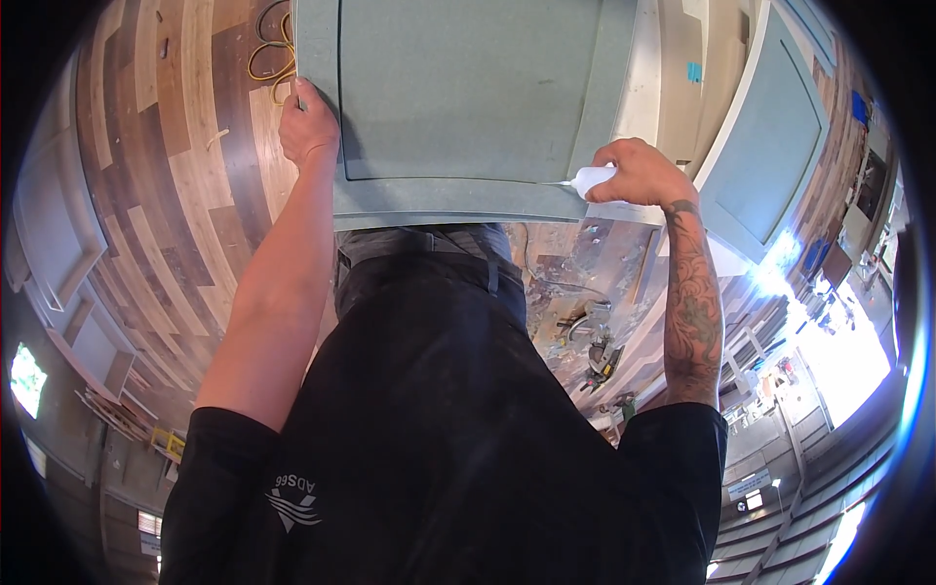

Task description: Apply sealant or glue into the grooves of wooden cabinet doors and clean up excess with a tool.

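Observation:
A grey-green cabinet door [458, 93] with a recessed centre panel lies flat in front of my waist. My left hand [309, 124] grips its left edge, with the thumb up along the frame and the fingers partly hidden. In my right hand [645, 174] is a small white squeeze bottle [593, 181] with a thin nozzle. It is tilted sideways, and its tip points left at the near right corner of the recess, close to or touching the groove. Whether anything flows from the tip is too small to tell.
More grey-green panels [765, 146] stand to the right. Beside the door is a pale board [673, 78] with a bit of blue tape. A yellow cord [276, 60] loops on the plank floor [185, 146] at left. Power tools [600, 361] lie low at right.

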Motion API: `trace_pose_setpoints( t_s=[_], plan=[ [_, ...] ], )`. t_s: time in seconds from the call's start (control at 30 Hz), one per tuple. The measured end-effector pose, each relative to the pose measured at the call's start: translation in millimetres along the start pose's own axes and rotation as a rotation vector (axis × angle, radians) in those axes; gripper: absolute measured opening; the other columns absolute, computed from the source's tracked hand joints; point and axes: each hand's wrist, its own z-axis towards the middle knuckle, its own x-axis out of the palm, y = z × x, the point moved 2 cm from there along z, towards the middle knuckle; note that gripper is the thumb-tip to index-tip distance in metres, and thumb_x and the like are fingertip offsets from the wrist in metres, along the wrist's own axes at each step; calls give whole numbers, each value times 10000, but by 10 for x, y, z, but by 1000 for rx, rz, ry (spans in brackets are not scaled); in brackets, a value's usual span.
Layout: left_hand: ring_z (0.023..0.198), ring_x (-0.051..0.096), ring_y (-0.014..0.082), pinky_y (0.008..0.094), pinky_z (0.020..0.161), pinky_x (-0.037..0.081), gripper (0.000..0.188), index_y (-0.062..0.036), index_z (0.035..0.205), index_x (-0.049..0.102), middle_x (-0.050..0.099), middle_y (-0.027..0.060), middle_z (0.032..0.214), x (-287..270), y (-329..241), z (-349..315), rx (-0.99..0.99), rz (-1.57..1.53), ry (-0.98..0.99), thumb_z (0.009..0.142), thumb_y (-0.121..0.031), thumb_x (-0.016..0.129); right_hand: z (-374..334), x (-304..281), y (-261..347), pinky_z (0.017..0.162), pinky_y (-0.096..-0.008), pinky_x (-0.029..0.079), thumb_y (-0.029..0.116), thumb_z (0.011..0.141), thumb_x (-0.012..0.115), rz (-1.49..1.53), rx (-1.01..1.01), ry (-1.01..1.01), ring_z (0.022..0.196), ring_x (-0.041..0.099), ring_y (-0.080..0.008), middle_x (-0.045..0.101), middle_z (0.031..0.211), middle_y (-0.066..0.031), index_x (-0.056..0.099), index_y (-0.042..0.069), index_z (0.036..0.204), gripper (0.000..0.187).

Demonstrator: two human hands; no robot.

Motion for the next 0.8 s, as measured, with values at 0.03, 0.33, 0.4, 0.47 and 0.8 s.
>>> trace_pose_setpoints(
  t_s=[0.03,0.33,0.4,0.47,0.8],
  plan=[
    [1159,649,410,512,980,495,743,-132,1299,703,717,201,1206,4,9,9,2,1,-2,992,-703,341,1,-4,-5,859,-410,550,359,646,823,-12,2,-14,975,688,-343,726,1006,-185,779,46,1015,486],
    [1162,647,413,514,984,493,745,-109,1285,705,713,206,1213,-32,-52,-42,-5,-6,16,995,-693,344,-24,-90,33,860,-421,556,347,640,822,-51,61,39,980,689,-350,728,1024,-178,775,55,1006,471],
    [1162,646,414,514,984,493,742,-111,1283,706,713,207,1211,-30,-52,-42,-5,-11,16,995,-692,346,-27,-101,34,862,-422,558,346,639,824,-75,58,32,980,692,-348,729,1027,-178,773,56,1014,476],
    [1148,650,416,515,975,496,735,-111,1268,713,718,208,1197,-28,-51,-38,11,-16,0,996,-689,348,-36,-114,58,864,-424,560,344,639,826,-98,56,24,980,694,-347,731,1029,-177,771,58,1023,482],
    [1123,659,414,515,955,502,720,-116,1242,723,727,199,1171,-22,-21,-19,5,-2,-3,998,-685,355,-52,-186,192,874,-435,565,328,642,830,-202,41,54,961,710,-358,741,1009,-174,769,74,1030,468]
  ],
)
